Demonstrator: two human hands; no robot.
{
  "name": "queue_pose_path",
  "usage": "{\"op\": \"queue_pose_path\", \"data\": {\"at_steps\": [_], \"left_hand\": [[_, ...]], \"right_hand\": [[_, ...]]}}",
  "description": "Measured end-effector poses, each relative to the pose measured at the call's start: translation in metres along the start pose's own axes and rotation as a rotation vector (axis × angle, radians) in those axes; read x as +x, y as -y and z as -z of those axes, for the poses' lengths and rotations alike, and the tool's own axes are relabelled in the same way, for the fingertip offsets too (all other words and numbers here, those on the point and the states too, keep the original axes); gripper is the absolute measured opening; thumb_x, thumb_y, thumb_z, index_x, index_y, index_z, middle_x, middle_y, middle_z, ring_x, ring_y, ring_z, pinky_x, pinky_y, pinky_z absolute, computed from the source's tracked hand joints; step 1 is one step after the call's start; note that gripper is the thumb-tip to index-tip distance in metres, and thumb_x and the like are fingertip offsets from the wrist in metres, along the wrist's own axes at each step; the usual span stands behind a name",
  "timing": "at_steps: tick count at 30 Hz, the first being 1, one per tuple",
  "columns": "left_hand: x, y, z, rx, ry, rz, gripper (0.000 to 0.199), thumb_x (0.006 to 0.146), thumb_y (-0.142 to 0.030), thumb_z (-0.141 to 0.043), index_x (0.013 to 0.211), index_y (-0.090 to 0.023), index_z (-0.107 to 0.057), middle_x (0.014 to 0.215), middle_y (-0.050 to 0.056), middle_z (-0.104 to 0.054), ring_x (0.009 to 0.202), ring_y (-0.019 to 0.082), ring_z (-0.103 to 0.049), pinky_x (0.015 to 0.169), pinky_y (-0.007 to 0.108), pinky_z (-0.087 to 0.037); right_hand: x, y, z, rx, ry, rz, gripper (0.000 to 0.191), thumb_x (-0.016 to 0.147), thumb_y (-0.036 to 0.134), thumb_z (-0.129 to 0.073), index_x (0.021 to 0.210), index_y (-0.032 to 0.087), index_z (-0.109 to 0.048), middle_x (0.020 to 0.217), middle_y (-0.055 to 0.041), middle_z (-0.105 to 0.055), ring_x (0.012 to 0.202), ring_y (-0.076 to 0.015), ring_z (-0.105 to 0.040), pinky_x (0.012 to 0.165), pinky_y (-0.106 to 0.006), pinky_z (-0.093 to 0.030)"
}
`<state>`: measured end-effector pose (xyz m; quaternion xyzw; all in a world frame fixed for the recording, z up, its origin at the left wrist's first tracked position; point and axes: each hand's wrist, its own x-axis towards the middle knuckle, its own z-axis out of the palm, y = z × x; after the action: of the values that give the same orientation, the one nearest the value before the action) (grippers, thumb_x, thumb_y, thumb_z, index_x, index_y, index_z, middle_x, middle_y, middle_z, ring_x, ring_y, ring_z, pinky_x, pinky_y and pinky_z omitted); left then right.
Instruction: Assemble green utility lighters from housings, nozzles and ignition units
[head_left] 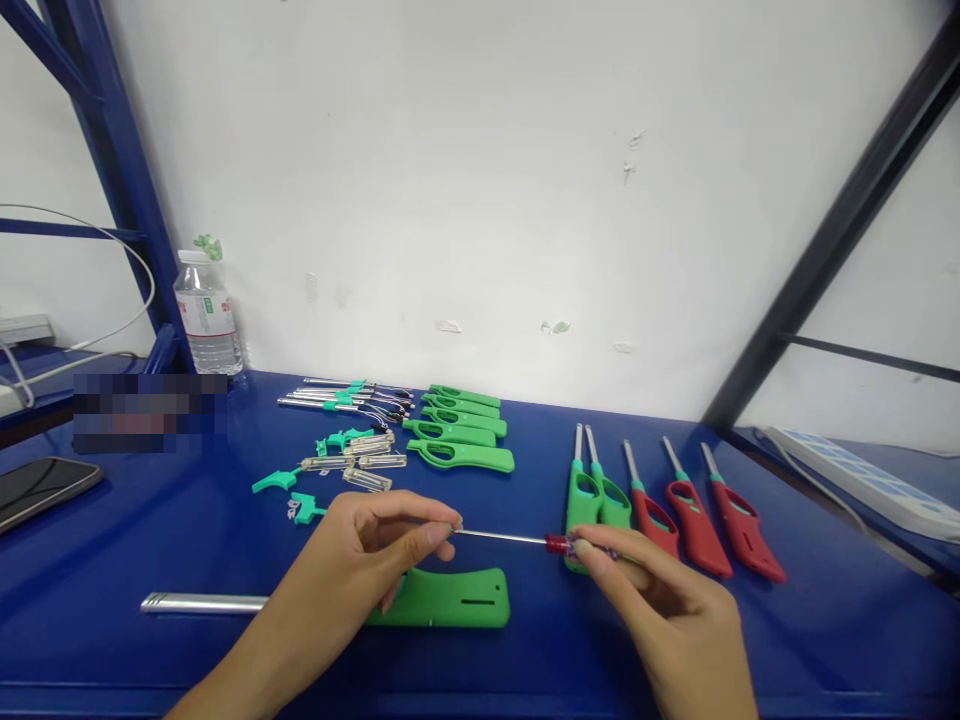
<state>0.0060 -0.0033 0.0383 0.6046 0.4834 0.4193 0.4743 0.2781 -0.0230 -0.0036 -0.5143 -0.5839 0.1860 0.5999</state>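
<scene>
Between my hands a screwdriver [502, 537] lies nearly level, with a thin metal shaft and a red collar. My right hand [667, 610] pinches its handle, which the fingers partly cover. At the other end, the thumb and fingers of my left hand [375, 550] close on the tip; whether a small screw is there too, I cannot make out. Beneath my left hand a green lighter [469, 598] lies flat on the blue table, its metal tube [202, 603] pointing left. My left hand and wrist hide its middle.
Green handle shells [465, 457], metal tubes with wires [315, 402], clear fuel tanks [367, 480] and teal triggers [276, 481] lie behind my left hand. Several green and red lighters [697, 530] are at right. A water bottle [208, 320] and a phone [45, 488] stand left.
</scene>
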Motion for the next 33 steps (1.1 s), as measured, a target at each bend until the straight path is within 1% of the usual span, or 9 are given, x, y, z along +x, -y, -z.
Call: {"op": "queue_pose_path", "data": {"at_steps": [3, 9, 13, 21, 25, 29, 31, 33], "left_hand": [[0.0, 0.002, 0.001, 0.012, -0.014, -0.027, 0.052, 0.082, -0.069, -0.082, 0.1, -0.021, -0.088, 0.077, 0.008, -0.079, 0.052, 0.013, -0.052, 0.044, 0.023, -0.04], [0.0, 0.001, 0.002, -0.008, -0.007, -0.059, 0.041, 0.082, -0.062, -0.084, 0.094, -0.023, -0.09, 0.075, 0.008, -0.079, 0.057, 0.016, -0.059, 0.047, 0.023, -0.046], [-0.001, 0.0, 0.002, -0.027, -0.007, -0.06, 0.036, 0.082, -0.059, -0.085, 0.093, -0.025, -0.09, 0.077, 0.008, -0.081, 0.061, 0.017, -0.063, 0.048, 0.023, -0.047], [0.0, 0.004, 0.002, -0.009, -0.001, -0.073, 0.035, 0.084, -0.057, -0.084, 0.098, -0.025, -0.091, 0.08, 0.008, -0.082, 0.066, 0.02, -0.068, 0.047, 0.022, -0.048], [0.0, 0.007, 0.003, 0.002, 0.01, -0.081, 0.036, 0.087, -0.056, -0.082, 0.1, -0.023, -0.091, 0.086, 0.009, -0.084, 0.07, 0.02, -0.071, 0.047, 0.021, -0.047], [-0.002, 0.002, 0.002, 0.068, 0.012, -0.156, 0.026, 0.091, -0.049, -0.078, 0.094, -0.026, -0.091, 0.085, 0.006, -0.083, 0.064, 0.017, -0.07, 0.046, 0.02, -0.046], [-0.004, -0.003, 0.001, 0.143, -0.023, -0.22, 0.022, 0.092, -0.045, -0.077, 0.088, -0.028, -0.09, 0.083, 0.003, -0.083, 0.063, 0.017, -0.07, 0.048, 0.021, -0.049], [-0.005, -0.005, 0.0, 0.235, -0.083, -0.301, 0.019, 0.093, -0.041, -0.077, 0.085, -0.03, -0.09, 0.084, 0.001, -0.084, 0.068, 0.018, -0.074, 0.053, 0.022, -0.054]], "right_hand": [[0.0, -0.002, 0.001, 0.005, -0.005, 0.003, 0.023, 0.082, 0.046, -0.091, 0.088, 0.024, -0.093, 0.086, -0.0076, -0.089, 0.074, -0.0305, -0.086, 0.069, -0.029, -0.073], [-0.001, -0.004, 0.002, 0.02, 0.004, 0.013, 0.016, 0.085, 0.04, -0.089, 0.09, 0.025, -0.093, 0.086, -0.006, -0.089, 0.074, -0.0288, -0.087, 0.069, -0.026, -0.072], [-0.001, -0.003, 0.001, 0.031, -0.007, 0.009, 0.018, 0.084, 0.041, -0.09, 0.09, 0.024, -0.093, 0.087, -0.0065, -0.089, 0.074, -0.03, -0.087, 0.07, -0.028, -0.073], [-0.001, -0.003, 0.002, 0.021, -0.003, -0.005, 0.019, 0.084, 0.042, -0.09, 0.09, 0.024, -0.093, 0.087, -0.0069, -0.089, 0.075, -0.03, -0.086, 0.07, -0.028, -0.072], [-0.001, -0.003, 0.002, 0.029, -0.011, -0.006, 0.02, 0.084, 0.042, -0.09, 0.09, 0.023, -0.093, 0.086, -0.007, -0.089, 0.075, -0.0295, -0.086, 0.07, -0.028, -0.072], [0.0, 0.0, 0.001, 0.028, 0.009, -0.013, 0.019, 0.083, 0.041, -0.091, 0.089, 0.023, -0.093, 0.089, -0.0073, -0.089, 0.076, -0.029, -0.086, 0.068, -0.027, -0.072], [0.0, 0.001, 0.001, 0.028, 0.024, -0.001, 0.018, 0.084, 0.041, -0.09, 0.089, 0.024, -0.093, 0.091, -0.0076, -0.089, 0.081, -0.0302, -0.086, 0.072, -0.029, -0.072], [0.0, 0.002, 0.001, 0.026, 0.026, 0.013, 0.018, 0.085, 0.039, -0.09, 0.092, 0.024, -0.093, 0.094, -0.0078, -0.089, 0.086, -0.0314, -0.087, 0.078, -0.032, -0.073]]}}
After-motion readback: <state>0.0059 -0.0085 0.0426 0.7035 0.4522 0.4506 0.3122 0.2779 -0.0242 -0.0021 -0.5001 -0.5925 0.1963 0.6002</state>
